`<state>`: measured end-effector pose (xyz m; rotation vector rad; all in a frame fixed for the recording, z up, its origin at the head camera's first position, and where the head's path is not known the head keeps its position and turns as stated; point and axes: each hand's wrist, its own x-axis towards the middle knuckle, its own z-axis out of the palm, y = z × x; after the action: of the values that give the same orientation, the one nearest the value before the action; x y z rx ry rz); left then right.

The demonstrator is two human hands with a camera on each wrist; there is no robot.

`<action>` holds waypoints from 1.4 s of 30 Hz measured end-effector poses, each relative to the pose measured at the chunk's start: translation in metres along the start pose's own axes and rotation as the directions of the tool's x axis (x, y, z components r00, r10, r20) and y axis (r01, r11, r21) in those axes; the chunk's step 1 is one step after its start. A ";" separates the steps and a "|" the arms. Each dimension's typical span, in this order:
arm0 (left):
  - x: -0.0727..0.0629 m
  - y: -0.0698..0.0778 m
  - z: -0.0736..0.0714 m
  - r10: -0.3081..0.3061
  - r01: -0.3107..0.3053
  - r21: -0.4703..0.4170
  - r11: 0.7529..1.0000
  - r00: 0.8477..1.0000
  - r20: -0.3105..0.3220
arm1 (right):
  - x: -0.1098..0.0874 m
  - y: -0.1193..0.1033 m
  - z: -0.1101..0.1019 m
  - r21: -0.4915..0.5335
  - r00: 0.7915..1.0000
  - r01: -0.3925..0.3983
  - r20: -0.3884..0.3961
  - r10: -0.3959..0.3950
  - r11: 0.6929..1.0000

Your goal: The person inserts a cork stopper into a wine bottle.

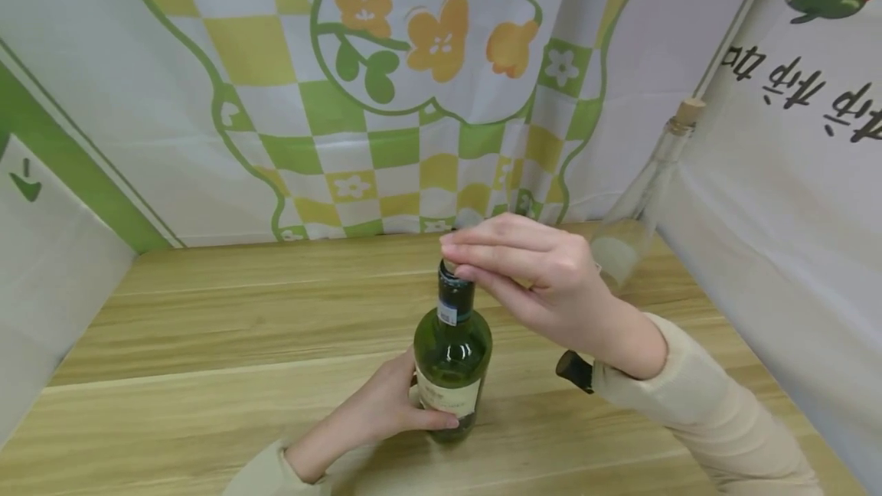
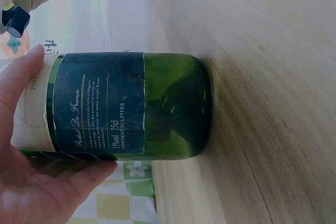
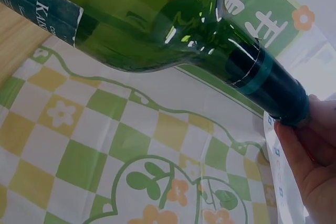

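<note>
A green wine bottle (image 1: 455, 350) with a cream label stands upright on the wooden table, around the middle of the head view. My left hand (image 1: 389, 408) grips its lower body, the thumb lying across the label. In the left wrist view, the bottle's base (image 2: 181, 106) meets the tabletop below that hand. At the mouth, the thumb and fingertips of my right hand (image 1: 537, 270) pinch a cork (image 1: 451, 266), which is mostly hidden under them. From the right wrist, those fingers show right at the end of the dark neck (image 3: 278, 90).
A clear glass bottle (image 1: 637, 205) with a cork in its top stands at the back right, partly behind my right hand. Beside my right sleeve is a short dark cylinder (image 1: 575, 371). Printed cloth (image 1: 413, 151) hangs along the table's (image 1: 241, 327) back edge.
</note>
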<state>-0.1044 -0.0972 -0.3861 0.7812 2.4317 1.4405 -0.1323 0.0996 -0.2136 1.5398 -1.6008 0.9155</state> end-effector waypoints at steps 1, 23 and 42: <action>0.000 0.000 0.000 -0.001 0.001 0.002 1.000 1.000 0.000 | 0.000 0.000 0.000 -0.001 1.000 -0.001 -0.002 0.001 1.000; -0.001 -0.002 0.000 -0.009 0.009 0.003 1.000 1.000 0.006 | -0.007 0.003 0.001 0.097 0.987 -0.159 0.026 0.157 0.983; 0.001 0.001 0.000 -0.003 0.003 0.008 1.000 1.000 0.007 | -0.067 0.009 0.007 0.210 0.788 -0.588 0.366 0.495 0.781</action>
<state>-0.1045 -0.0958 -0.3850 0.7831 2.4334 1.4258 -0.1400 0.1262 -0.2755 1.4821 -2.2865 1.3624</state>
